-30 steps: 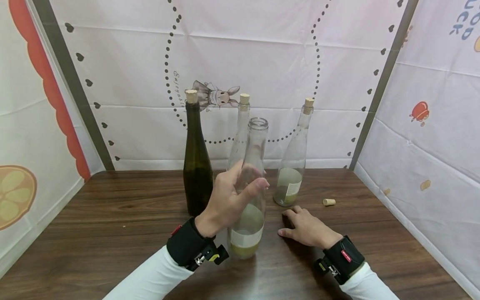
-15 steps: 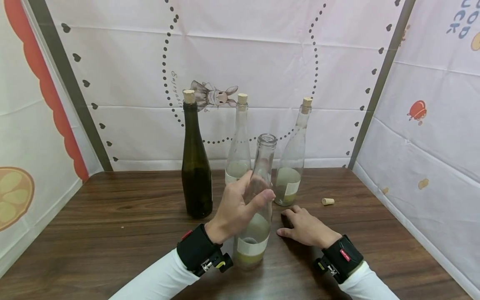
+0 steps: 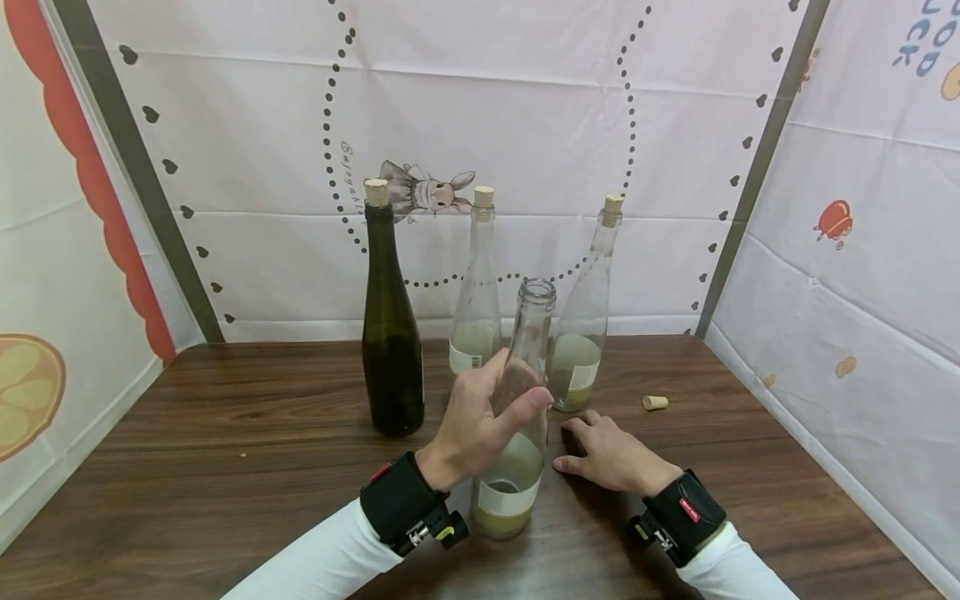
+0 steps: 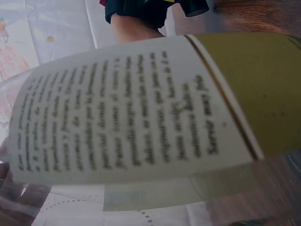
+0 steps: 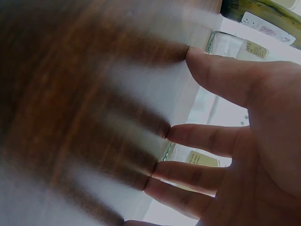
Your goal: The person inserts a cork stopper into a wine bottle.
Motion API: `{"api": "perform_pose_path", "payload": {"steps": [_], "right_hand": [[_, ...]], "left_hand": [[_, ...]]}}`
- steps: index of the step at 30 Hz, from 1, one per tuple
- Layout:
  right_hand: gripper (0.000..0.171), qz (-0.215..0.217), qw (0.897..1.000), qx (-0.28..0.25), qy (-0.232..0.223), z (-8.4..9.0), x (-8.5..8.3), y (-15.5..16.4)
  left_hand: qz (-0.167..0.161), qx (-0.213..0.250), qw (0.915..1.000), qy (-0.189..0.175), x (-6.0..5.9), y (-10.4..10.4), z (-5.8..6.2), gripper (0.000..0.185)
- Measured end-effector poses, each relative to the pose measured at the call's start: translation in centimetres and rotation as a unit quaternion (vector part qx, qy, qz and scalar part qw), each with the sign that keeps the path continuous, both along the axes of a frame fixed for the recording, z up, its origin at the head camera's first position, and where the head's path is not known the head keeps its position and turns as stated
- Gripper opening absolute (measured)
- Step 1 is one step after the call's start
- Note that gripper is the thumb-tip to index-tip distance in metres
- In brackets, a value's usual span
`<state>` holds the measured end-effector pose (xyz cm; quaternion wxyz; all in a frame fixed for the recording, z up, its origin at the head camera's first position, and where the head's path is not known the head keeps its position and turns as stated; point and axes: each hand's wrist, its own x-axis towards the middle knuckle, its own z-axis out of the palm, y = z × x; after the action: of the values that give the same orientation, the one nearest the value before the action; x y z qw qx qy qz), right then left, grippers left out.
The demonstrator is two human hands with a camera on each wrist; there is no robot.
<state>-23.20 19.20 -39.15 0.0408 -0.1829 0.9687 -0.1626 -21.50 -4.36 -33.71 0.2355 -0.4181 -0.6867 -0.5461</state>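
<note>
My left hand (image 3: 480, 423) grips an uncorked clear glass bottle (image 3: 507, 498) round its middle, thumb across the near side. The bottle stands upright, tilted slightly to the right, with a pale label low on it. Close up in the left wrist view, that bottle's printed label (image 4: 117, 113) ends in an olive band. On the table, my right hand (image 3: 611, 454) rests on its fingertips, holding nothing, just right of the bottle. The right wrist view shows its thumb and fingers (image 5: 202, 140) spread, tips touching the wood. A loose cork (image 3: 655, 403) lies beyond this hand.
Behind my left hand stand a corked dark green bottle (image 3: 393, 367) and a corked clear bottle (image 3: 474, 329). Another corked clear bottle (image 3: 581, 333) is farther right. Printed white cloth walls (image 3: 247, 167) enclose the wooden table (image 3: 150, 467) at the back and both sides.
My left hand has brought the clear bottle down and slightly right, toward me, uncovering more of the corked clear bottle behind. The right hand has stayed in place.
</note>
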Motion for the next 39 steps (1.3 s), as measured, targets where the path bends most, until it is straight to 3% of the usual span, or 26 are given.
{"api": "perform_pose_path", "payload": {"steps": [17, 25, 34, 39], "right_hand": [[0.057, -0.001, 1.0, 0.002, 0.01, 0.0, 0.0, 0.0], [0.053, 0.009, 1.0, -0.017, -0.012, 0.3, -0.3, 0.4], [0.037, 0.042, 0.997, -0.06, -0.002, 2.3, -1.0, 2.2], [0.036, 0.024, 0.998, -0.061, 0.0, 3.9, -1.1, 3.6]], "left_hand": [[0.0, 0.006, 1.0, -0.001, -0.4, -0.1, -0.2, 0.051], [-0.013, 0.012, 0.9998, 0.002, -0.5, 0.0, -0.5, 0.047], [-0.018, 0.012, 0.9998, -0.002, -0.6, 0.0, -0.5, 0.042], [-0.018, 0.014, 0.9997, -0.002, -0.6, 0.1, -0.4, 0.042]]}}
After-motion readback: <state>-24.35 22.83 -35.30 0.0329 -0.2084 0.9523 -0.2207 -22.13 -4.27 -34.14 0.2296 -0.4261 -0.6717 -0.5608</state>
